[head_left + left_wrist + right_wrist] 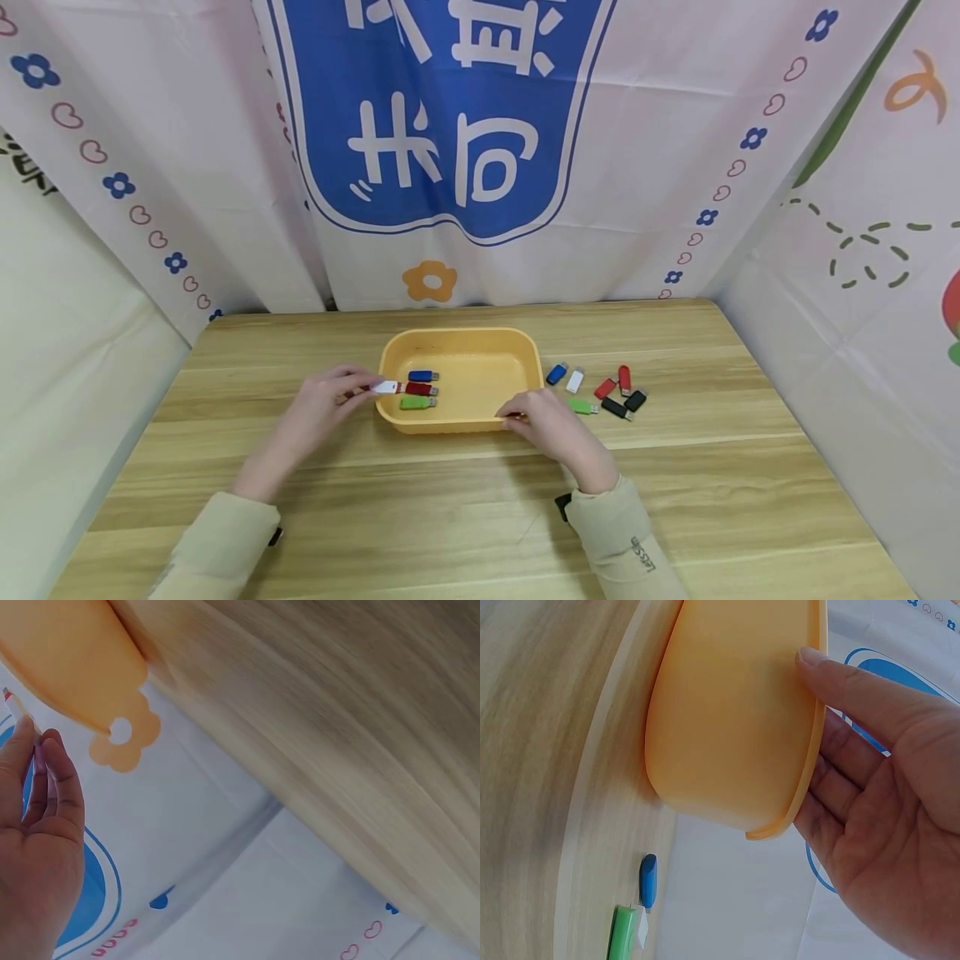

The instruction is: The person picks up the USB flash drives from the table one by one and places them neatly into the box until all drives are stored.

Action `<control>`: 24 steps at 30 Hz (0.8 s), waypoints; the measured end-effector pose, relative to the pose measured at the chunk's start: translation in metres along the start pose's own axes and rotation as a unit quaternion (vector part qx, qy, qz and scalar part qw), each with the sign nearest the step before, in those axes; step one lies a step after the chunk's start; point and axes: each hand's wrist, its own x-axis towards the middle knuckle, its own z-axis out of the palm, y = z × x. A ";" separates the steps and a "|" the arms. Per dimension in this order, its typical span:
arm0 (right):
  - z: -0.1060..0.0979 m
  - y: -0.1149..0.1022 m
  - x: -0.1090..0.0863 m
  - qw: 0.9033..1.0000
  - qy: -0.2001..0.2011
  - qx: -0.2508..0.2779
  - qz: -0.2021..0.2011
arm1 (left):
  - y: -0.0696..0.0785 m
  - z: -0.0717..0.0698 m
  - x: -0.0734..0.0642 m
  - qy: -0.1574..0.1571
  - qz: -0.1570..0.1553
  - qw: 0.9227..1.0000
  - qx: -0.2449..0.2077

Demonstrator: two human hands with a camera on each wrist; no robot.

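My left hand [327, 406] pinches a white USB flash drive [386, 387] between thumb and fingertips, over the left rim of a yellow plastic basin [480, 425]. In the left wrist view the drive [16, 706] shows a red band and a metal plug. On the basin floor lie a blue USB drive [422, 376], a dark red one [420, 389] and a green one [415, 403], plugs pointing right. My right hand [553, 425] grips the basin's front right rim, thumb outside the wall and fingers over the edge, as the right wrist view shows.
Right of the basin several USB drives lie loose on the wooden table [465, 508]: blue [556, 373], white [575, 381], green [581, 407], red [625, 379] and black [615, 408] among them. A printed white curtain [645, 183] hangs behind the table.
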 end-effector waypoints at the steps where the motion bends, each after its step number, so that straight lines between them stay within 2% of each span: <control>1: 0.000 0.000 0.000 1.000 0.000 0.000 0.000 | 0.001 0.001 0.000 0.003 0.009 1.000 0.004; 9: 0.000 0.000 0.000 1.000 -0.001 0.001 0.000 | 0.008 0.009 0.004 0.014 0.086 0.996 0.033; 17: 0.000 0.000 0.000 1.000 -0.002 0.001 0.002 | 0.015 0.016 0.007 0.006 0.128 0.990 0.053; 24: 0.000 -0.001 0.000 1.000 -0.001 -0.004 -0.004 | 0.020 0.018 0.010 -0.014 0.148 0.987 0.058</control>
